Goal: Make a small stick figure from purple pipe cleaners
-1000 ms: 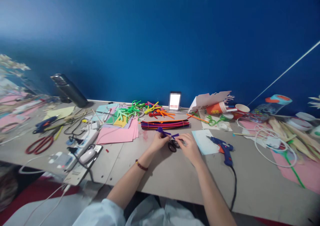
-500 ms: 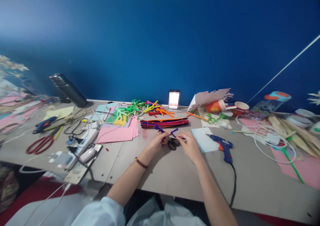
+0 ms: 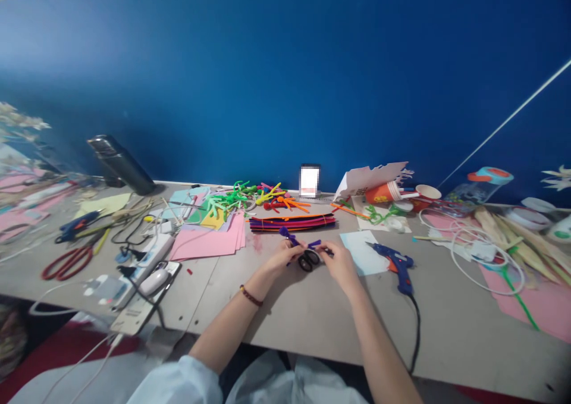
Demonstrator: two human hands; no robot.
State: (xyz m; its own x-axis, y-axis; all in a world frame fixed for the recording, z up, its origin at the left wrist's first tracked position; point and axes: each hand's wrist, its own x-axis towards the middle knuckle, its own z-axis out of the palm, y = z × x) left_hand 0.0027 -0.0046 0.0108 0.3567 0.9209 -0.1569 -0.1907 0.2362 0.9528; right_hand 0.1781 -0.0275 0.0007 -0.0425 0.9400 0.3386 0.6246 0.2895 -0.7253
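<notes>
A purple pipe cleaner piece (image 3: 285, 234), bent and bunched at its upper end, is pinched in my left hand (image 3: 284, 255). My right hand (image 3: 335, 258) closes its fingertips on the right part of the purple pipe cleaner (image 3: 314, 244), close to the left fingers. Whether the two purple parts are joined I cannot tell. Black-handled scissors (image 3: 307, 261) lie on the table between my hands, their blades hidden. Just behind is a banded bundle of red, purple and dark pipe cleaners (image 3: 292, 222).
Twisted green, yellow and orange pipe cleaners (image 3: 236, 202) lie at the back. A blue glue gun (image 3: 399, 264) rests on the right by white paper (image 3: 363, 252). Pink paper (image 3: 205, 243), a power strip (image 3: 147, 267) and red-handled scissors (image 3: 66, 262) are on the left. A phone (image 3: 309, 181) stands by the wall.
My left fingers have shifted from a bunched grip to a more stretched pinch, nearer the right hand. The right part of the purple pipe cleaner now lies flatter. The camera view has shifted slightly.
</notes>
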